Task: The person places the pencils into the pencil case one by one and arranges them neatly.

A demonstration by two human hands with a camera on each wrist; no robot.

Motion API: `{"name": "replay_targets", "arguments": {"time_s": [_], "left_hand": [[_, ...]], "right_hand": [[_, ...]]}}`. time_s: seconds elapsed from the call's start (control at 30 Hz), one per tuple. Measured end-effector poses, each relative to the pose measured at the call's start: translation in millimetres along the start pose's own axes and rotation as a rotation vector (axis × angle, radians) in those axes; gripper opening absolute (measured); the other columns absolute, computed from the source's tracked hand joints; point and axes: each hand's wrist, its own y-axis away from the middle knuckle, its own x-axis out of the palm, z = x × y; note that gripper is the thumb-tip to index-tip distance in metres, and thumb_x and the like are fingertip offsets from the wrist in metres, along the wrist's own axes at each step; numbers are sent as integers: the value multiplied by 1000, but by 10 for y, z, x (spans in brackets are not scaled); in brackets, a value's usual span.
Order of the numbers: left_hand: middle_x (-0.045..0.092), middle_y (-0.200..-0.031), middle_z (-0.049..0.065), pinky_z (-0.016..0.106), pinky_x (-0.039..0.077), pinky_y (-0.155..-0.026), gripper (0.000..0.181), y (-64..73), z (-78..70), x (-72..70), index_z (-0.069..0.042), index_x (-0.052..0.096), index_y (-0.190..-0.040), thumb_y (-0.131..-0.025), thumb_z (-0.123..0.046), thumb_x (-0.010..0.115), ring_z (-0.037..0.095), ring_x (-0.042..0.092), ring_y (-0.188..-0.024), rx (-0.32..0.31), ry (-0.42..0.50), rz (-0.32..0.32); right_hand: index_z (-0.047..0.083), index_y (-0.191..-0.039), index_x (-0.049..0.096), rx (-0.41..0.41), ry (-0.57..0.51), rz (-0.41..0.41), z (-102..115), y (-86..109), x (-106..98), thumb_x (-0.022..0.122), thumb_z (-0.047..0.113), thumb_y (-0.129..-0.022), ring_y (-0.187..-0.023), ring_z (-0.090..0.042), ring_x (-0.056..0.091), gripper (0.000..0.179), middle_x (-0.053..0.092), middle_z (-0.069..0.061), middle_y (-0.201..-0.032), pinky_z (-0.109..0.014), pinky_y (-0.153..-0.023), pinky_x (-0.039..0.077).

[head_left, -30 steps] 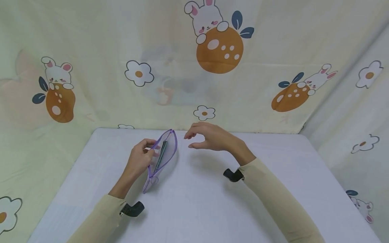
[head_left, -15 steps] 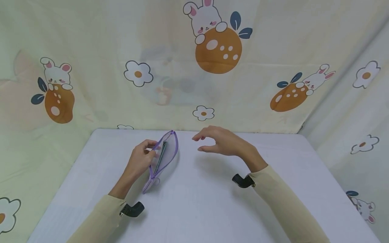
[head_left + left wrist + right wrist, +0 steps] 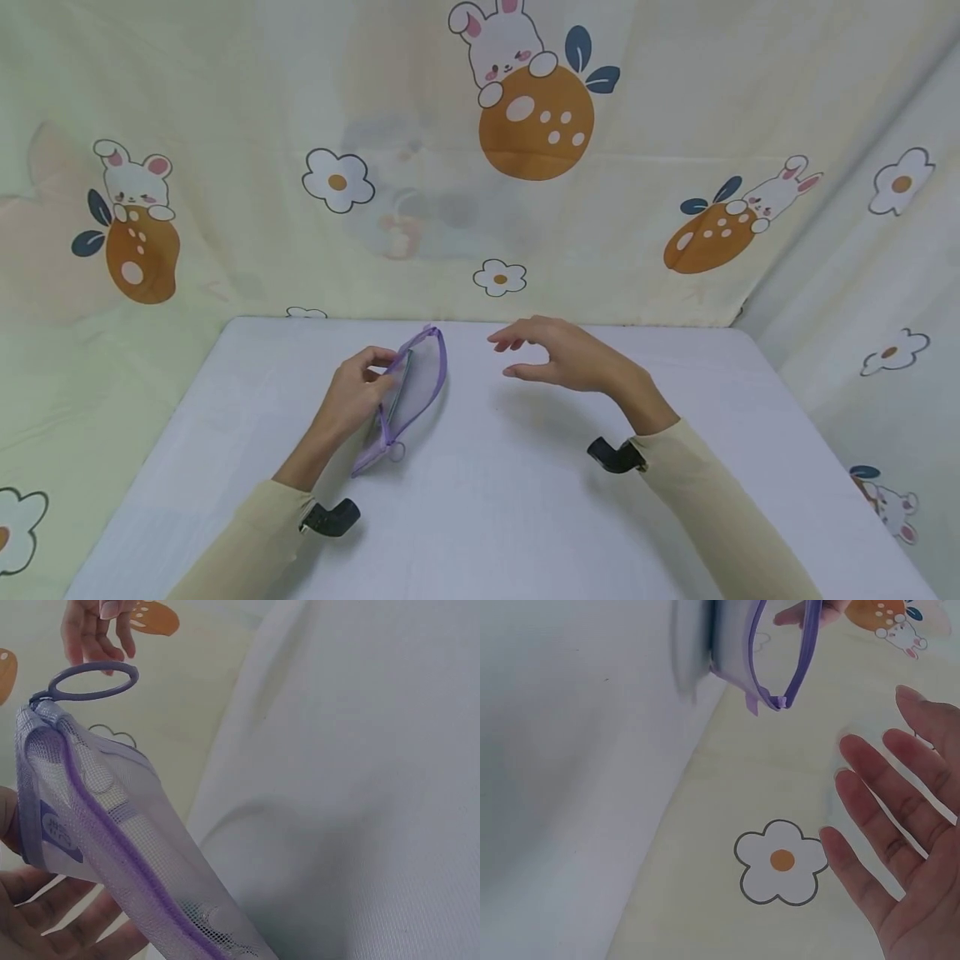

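Note:
A see-through mesh zipper pouch [image 3: 442,367] with purple edging stands on the table, its mouth spread apart. My left hand [image 3: 351,396] pinches the near-left rim between thumb and fingers. Inside leans a thin dark green item [image 3: 401,387], mostly hidden; its kind I cannot tell. In the left wrist view the pouch [image 3: 112,817] shows its mesh side, with a round purple zipper pull [image 3: 90,697] at the end. My right hand [image 3: 566,354] hovers to the right of the pouch, apart from it, holding nothing. Its fingers [image 3: 866,799] are spread and nearly straight in the right wrist view.
A white-covered table [image 3: 510,517] lies under both hands. Behind it hangs a pale curtain [image 3: 420,83] printed with rabbits, fruit and flowers. Each wrist bears a small black camera mount, the left one [image 3: 330,518] and the right one [image 3: 617,456].
My right hand has drawn away to the right and slightly toward me. The pouch has shifted and turned a little to the right, hiding more of the green item, while my left hand keeps its pinch.

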Motion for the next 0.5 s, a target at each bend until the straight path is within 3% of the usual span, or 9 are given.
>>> {"name": "replay_targets", "arguments": {"time_s": [0.5], "left_hand": [[66, -125, 14, 34, 55, -72, 35, 9, -11, 67, -9, 65, -125, -90, -7, 62, 27, 65, -98, -13, -14, 26]], "right_hand": [[23, -139, 61, 8, -32, 13, -91, 81, 37, 73, 33, -94, -116, -19, 62, 47, 67, 12, -122, -43, -95, 52]]}}
